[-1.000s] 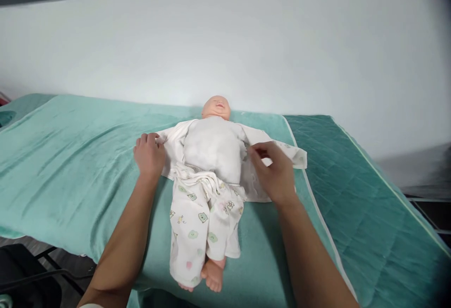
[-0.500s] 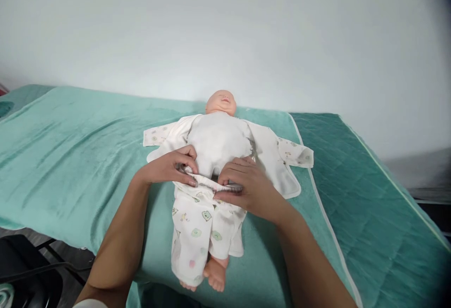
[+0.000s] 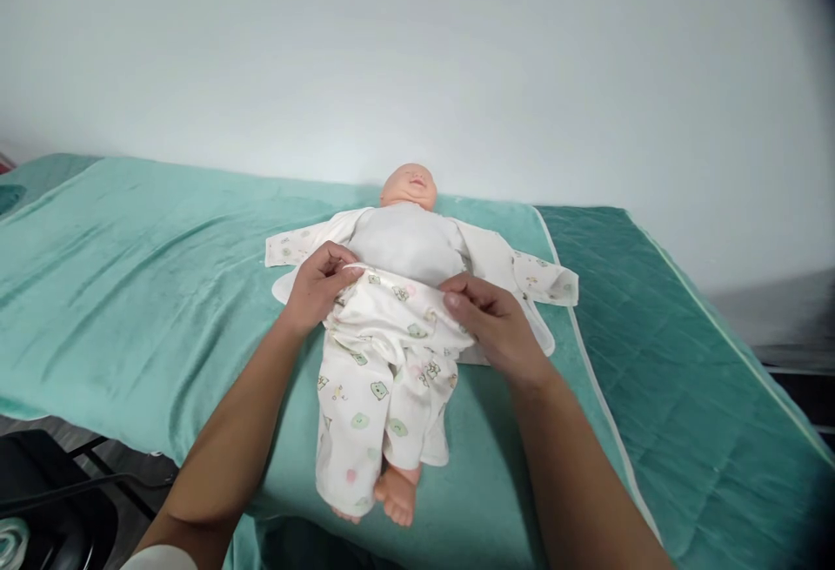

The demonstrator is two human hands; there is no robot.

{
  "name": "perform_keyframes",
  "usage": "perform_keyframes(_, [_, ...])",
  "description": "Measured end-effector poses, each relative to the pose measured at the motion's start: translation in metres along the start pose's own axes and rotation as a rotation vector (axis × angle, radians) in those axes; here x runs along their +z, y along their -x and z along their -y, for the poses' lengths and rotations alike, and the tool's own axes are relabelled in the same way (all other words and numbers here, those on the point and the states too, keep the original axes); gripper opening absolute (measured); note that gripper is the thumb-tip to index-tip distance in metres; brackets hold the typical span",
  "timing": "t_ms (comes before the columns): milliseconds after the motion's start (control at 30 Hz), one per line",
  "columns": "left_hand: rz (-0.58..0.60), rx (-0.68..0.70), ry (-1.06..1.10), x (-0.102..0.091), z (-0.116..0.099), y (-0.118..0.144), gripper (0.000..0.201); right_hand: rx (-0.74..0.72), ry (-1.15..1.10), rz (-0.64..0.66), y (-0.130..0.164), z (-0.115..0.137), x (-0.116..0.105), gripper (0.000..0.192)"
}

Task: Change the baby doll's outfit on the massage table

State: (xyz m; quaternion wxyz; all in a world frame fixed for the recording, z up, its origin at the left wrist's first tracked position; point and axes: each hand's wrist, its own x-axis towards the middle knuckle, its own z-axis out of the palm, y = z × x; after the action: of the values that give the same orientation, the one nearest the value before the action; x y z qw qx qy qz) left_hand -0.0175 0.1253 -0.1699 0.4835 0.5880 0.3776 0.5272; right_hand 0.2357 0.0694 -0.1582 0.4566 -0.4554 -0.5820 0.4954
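Observation:
A baby doll (image 3: 410,187) lies on its back, head away from me, with its feet towards me. Printed white pants (image 3: 384,361) cover its legs and reach up over the lower belly. My left hand (image 3: 323,283) pinches the waistband at the left hip. At the right side, my right hand (image 3: 492,313) grips the same waistband between thumb and fingers. A white jacket (image 3: 489,257) is spread open under the doll, its printed sleeves out to both sides. The doll's white torso shows above the waistband. One bare foot (image 3: 397,493) sticks out of a pant leg.
A light green blanket (image 3: 163,274) lies under the doll on the bed. To the right is a darker quilted cover (image 3: 671,361). A pale wall (image 3: 417,57) rises behind. At lower left stand a black chair-like object (image 3: 58,500) and a cable.
Both hands have drawn the pants' waistband up the doll's body, from the crotch to the lower belly. The right hand has also moved outward to the right hip.

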Motion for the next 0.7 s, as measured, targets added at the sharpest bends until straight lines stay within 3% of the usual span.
perform_keyframes(100, [-0.135,-0.039,0.057,-0.003,0.005,-0.007,0.024,0.066,-0.189,-0.225,-0.012,-0.012,-0.008,0.026])
perform_keyframes(200, [-0.252,-0.045,0.113,-0.004,0.012,-0.017,0.026,0.101,-0.38,-0.369,-0.026,-0.019,-0.01,0.022])
perform_keyframes(267, [-0.304,-0.057,0.128,-0.005,0.018,-0.022,0.026,0.08,-0.446,-0.4,-0.033,-0.021,-0.01,0.023])
perform_keyframes(367, [-0.332,-0.062,0.075,-0.006,0.027,-0.028,0.023,0.034,-0.459,-0.329,-0.038,-0.024,-0.01,0.025])
perform_keyframes(567, [-0.136,-0.033,-0.367,-0.012,0.031,-0.027,0.014,-0.041,-0.106,-0.089,-0.033,-0.033,-0.023,0.03])
perform_keyframes(700, [-0.103,-0.087,-0.513,-0.012,0.031,-0.024,0.014,-0.009,0.22,-0.212,-0.033,-0.037,-0.024,0.024])
